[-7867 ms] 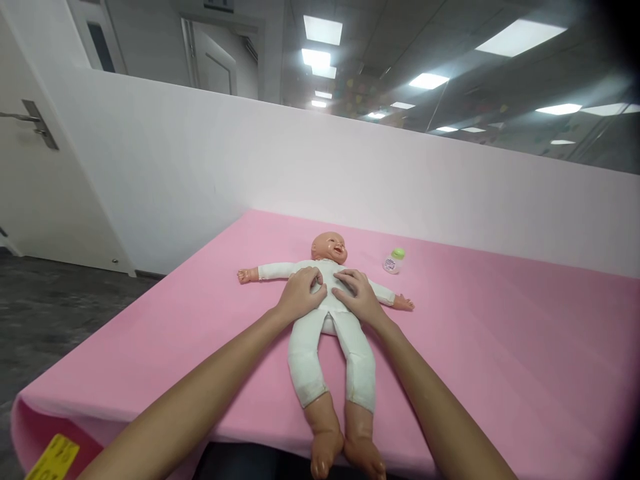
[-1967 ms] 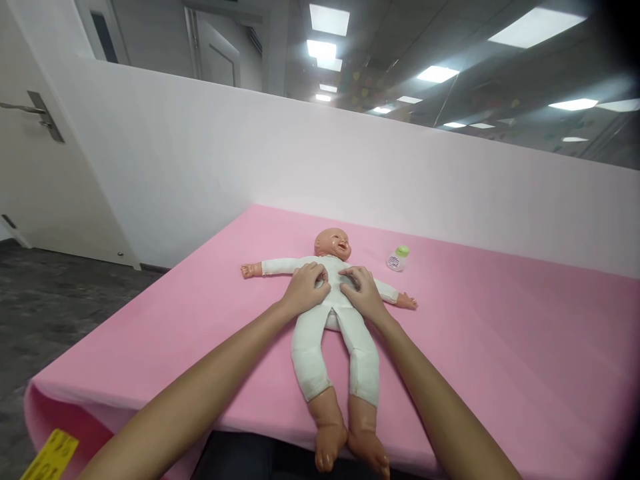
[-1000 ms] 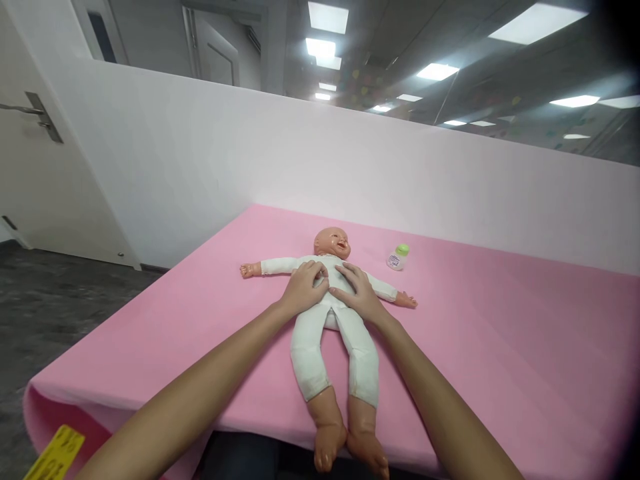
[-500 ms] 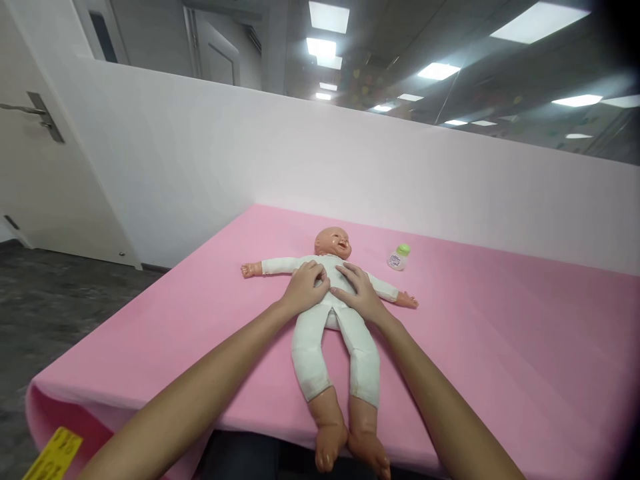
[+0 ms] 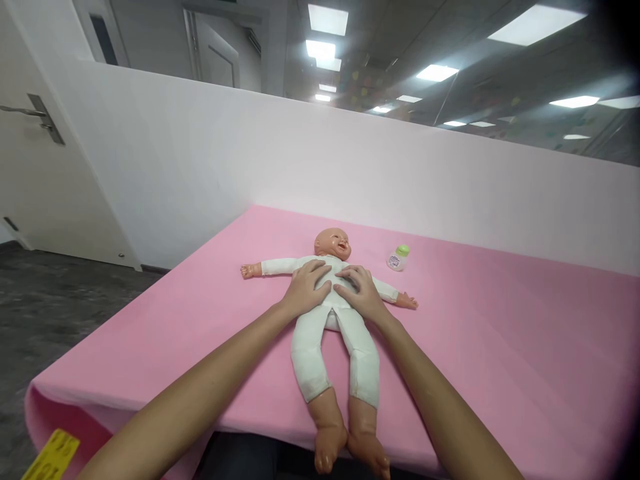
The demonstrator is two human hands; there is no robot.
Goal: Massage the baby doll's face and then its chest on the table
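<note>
A baby doll (image 5: 311, 360) with a white cloth body lies on its back, head at the far end and feet at the near table edge. Its arms are spread to both sides. My left hand (image 5: 306, 288) rests on the left side of its torso, fingers apart and thumb toward the middle. On the torso's other side lies my right hand (image 5: 361, 293), its fingers spread and slightly bent. Neither hand grips anything. A small clear bottle (image 5: 398, 259) with a green cap stands to the right of the doll's head.
A pink cloth (image 5: 500, 347) covers the table and hangs over its near left corner. Behind the table runs a white partition (image 5: 400, 173) with glass above. At the far left is a door (image 5: 55, 180). A yellow label (image 5: 54, 456) shows at the lower left.
The fingers of my left hand have stretched out a little on the doll's torso. My right fingers are somewhat more bent. The doll and bottle stay in place.
</note>
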